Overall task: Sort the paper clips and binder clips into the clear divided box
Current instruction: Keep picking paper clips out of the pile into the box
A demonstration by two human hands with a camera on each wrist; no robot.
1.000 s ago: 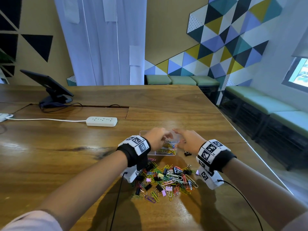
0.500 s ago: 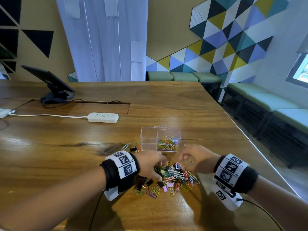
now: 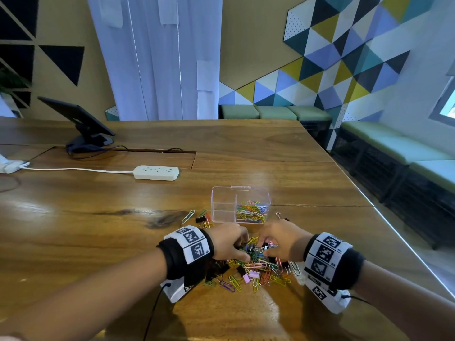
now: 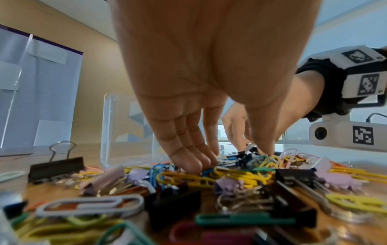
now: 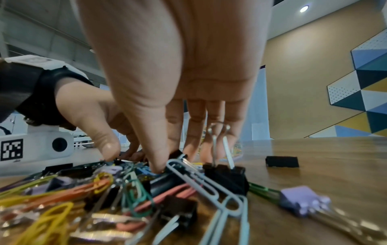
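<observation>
A clear divided box [image 3: 222, 200] stands on the wooden table; its right compartment holds coloured paper clips [image 3: 251, 210] and its left one looks empty. Just in front lies a mixed pile of paper clips and binder clips [image 3: 256, 269]. Both hands reach down into the pile's far side. My left hand [image 3: 242, 247] [image 4: 234, 159] has fairly straight fingers [image 4: 194, 164] and its thumb pressing onto the clips, spread apart. My right hand [image 3: 264, 247] [image 5: 171, 159] pinches a small black binder clip [image 5: 176, 153] between thumb and forefinger.
Loose clips [image 3: 188, 216] and a black binder clip [image 3: 200, 219] lie left of the box, and a small one [image 3: 279, 215] to its right. A white power strip [image 3: 156, 172] and a tablet on a stand [image 3: 81, 119] sit further back. The table edge [image 3: 369, 205] runs along the right.
Both hands have drawn back from above the box and come down onto the pile. The box, covered a second ago, stands in plain view with paper clips in its right compartment.
</observation>
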